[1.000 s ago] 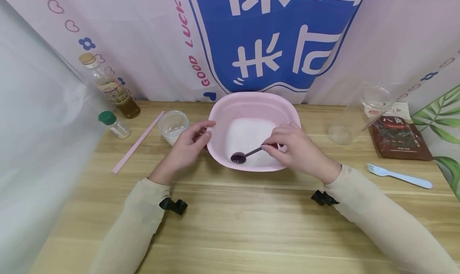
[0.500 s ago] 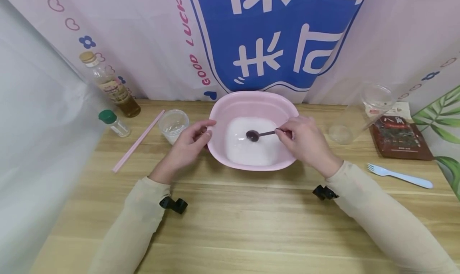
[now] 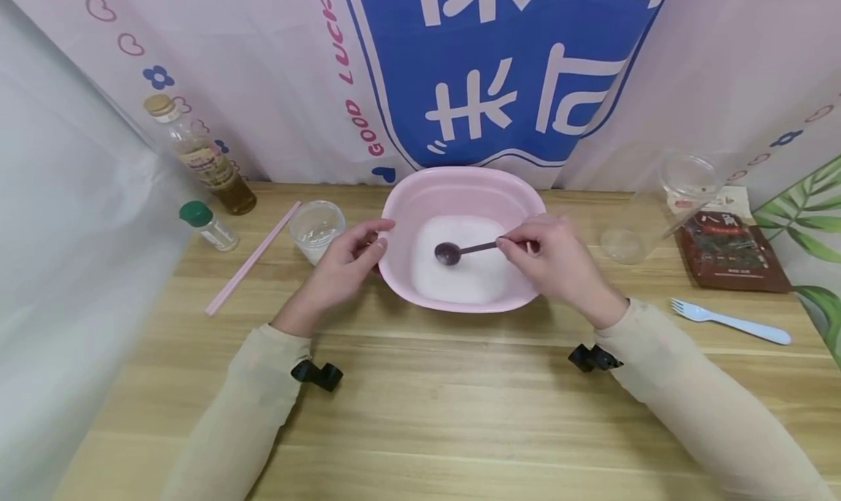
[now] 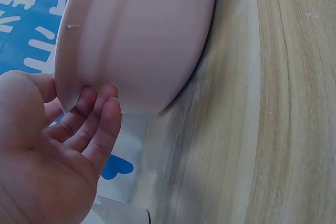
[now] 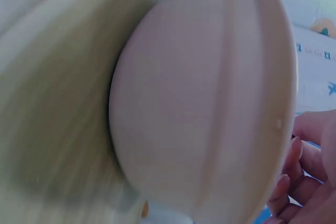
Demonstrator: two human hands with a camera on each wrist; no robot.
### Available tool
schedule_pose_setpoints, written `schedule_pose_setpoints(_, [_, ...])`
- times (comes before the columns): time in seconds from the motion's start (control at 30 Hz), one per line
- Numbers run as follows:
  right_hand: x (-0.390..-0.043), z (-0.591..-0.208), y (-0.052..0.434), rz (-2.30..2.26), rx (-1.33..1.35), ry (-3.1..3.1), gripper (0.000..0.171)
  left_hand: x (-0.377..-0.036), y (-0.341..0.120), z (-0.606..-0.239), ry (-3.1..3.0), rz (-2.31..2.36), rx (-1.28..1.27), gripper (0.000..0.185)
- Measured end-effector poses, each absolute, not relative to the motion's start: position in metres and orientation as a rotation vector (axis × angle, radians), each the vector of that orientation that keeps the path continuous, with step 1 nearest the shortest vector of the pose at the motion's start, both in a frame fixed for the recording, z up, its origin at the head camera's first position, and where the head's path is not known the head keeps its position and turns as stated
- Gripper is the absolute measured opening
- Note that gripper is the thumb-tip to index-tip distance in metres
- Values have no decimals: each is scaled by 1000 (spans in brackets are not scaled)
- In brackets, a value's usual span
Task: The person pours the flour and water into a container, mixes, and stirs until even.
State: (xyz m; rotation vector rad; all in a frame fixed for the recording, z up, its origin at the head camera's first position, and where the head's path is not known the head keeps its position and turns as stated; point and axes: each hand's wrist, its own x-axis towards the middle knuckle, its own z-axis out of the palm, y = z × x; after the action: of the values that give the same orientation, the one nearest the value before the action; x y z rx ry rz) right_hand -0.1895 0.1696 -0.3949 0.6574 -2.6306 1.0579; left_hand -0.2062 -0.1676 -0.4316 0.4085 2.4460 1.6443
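A pink plastic basin (image 3: 463,182) with white contents (image 3: 453,282) stands on the table. My left hand (image 3: 347,261) grips its left rim; in the left wrist view the thumb rests at the edge and the curled fingers press the outer wall (image 4: 147,40). Between thumb and fingertips, my right hand (image 3: 555,264) pinches the handle of a small dark brown spoon (image 3: 448,253). The round bowl of the spoon is at the white contents, left of the basin's middle. From the right wrist, the basin's outside wall (image 5: 173,98) hides the spoon.
Left of the basin are a clear cup (image 3: 318,223), pink chopsticks (image 3: 252,260), a green-capped jar (image 3: 210,227) and an oil bottle (image 3: 210,166). To the right stand a clear container (image 3: 650,209), a brown spice packet (image 3: 726,253) and a light blue fork (image 3: 736,323).
The spoon has gone from the basin's front rim back toward the middle, then slightly left and forward, as my right hand shifted. My left hand has stayed at the rim.
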Motion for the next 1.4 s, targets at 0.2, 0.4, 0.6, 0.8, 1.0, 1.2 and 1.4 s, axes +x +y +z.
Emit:
schedule_pose_setpoints(0.2, [-188, -394, 156, 1090, 567, -2771, 15, -206, -168, -432, 2459, 1637, 411, 40])
schedule_pose_setpoints(0.4, [-192, -397, 156, 1015, 481, -2789, 16, -206, -168, -432, 2455, 1641, 417, 40])
schedule_pose_setpoints(0.6, [-196, -397, 165, 958, 440, -2773, 16, -206, -169, -432, 2456, 1646, 420, 40])
schedule_pose_setpoints(0.8, [-198, -396, 175, 962, 403, -2729, 16, -206, -169, -432, 2448, 1647, 415, 40])
schedule_pose_setpoints(1.0, [-193, -394, 171, 1076, 455, -2693, 13, -206, -169, -432, 2458, 1642, 425, 40])
schedule_pose_setpoints(1.2, [-185, -396, 156, 1130, 609, -2752, 12, -207, -169, -433, 2455, 1650, 430, 40])
schedule_pose_setpoints(1.4, [-188, -398, 156, 1043, 531, -2795, 14, -207, -169, -434, 2452, 1649, 435, 40])
